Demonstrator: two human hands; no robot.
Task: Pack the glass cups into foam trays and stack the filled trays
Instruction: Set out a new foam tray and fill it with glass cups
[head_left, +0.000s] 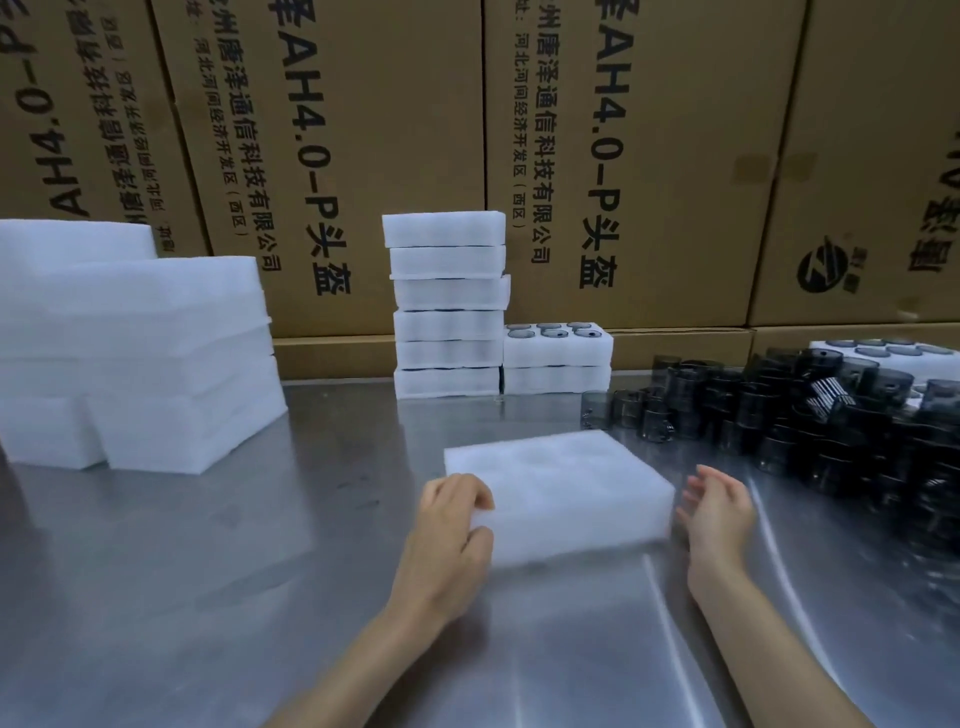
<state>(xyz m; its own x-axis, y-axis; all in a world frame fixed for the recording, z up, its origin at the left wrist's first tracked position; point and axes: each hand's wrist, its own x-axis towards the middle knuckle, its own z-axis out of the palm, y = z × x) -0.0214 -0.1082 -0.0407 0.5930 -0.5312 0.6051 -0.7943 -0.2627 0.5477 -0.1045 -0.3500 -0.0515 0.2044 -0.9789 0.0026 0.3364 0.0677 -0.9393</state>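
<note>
I see the empty foam tray (558, 493) on the steel table (208, 571), my left hand (452, 519) pinching its near left corner, my right hand (719, 512) open just beside its right edge; it looks light and soft, so I would hold both short sides gently.

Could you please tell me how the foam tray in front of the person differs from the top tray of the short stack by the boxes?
The front tray has empty pockets; the short stack's top tray holds dark cups. The front tray lies alone on the table, gripped at its corner by the left hand; the other rests on another tray, untouched. Both are white foam.
</note>
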